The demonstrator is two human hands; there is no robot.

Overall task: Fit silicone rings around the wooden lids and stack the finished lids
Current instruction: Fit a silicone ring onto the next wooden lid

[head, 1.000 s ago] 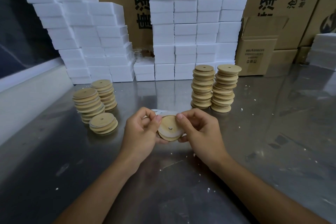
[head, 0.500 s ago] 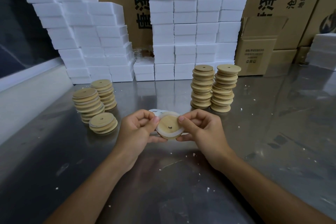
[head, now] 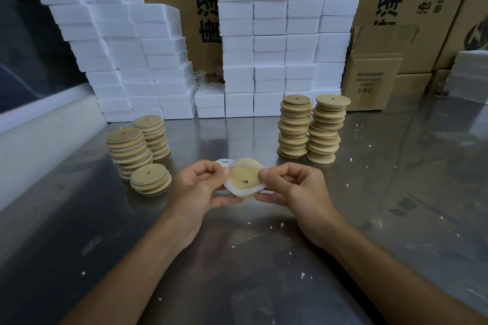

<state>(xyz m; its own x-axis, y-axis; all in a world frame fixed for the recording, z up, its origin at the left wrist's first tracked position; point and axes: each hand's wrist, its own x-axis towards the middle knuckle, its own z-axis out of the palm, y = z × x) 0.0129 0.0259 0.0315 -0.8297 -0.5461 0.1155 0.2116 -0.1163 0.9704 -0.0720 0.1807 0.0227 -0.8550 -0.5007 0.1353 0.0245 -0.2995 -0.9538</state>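
Lid: a round wooden lid (head: pixel 244 177) with a small hole near its middle is held above the metal table (head: pixel 396 192), its flat face tilted toward the camera.
Ring: a white, translucent ring (head: pixel 247 192) wraps the lid's lower edge and sides, showing as a pale band.
Left hand: the left hand (head: pixel 196 187) pinches the lid's left rim, thumb on the front face, curled fingers behind.
Right hand: the right hand (head: pixel 298 187) pinches the right rim the same way.
Spare rings: more white rings (head: pixel 221 162) lie on the table just behind the left hand.
Stacks: three piles of lids (head: pixel 137 150) stand to the left, two taller piles (head: pixel 309 130) to the right.
Backdrop: white foam blocks (head: pixel 277 34) are piled against printed cardboard boxes (head: pixel 422 8).
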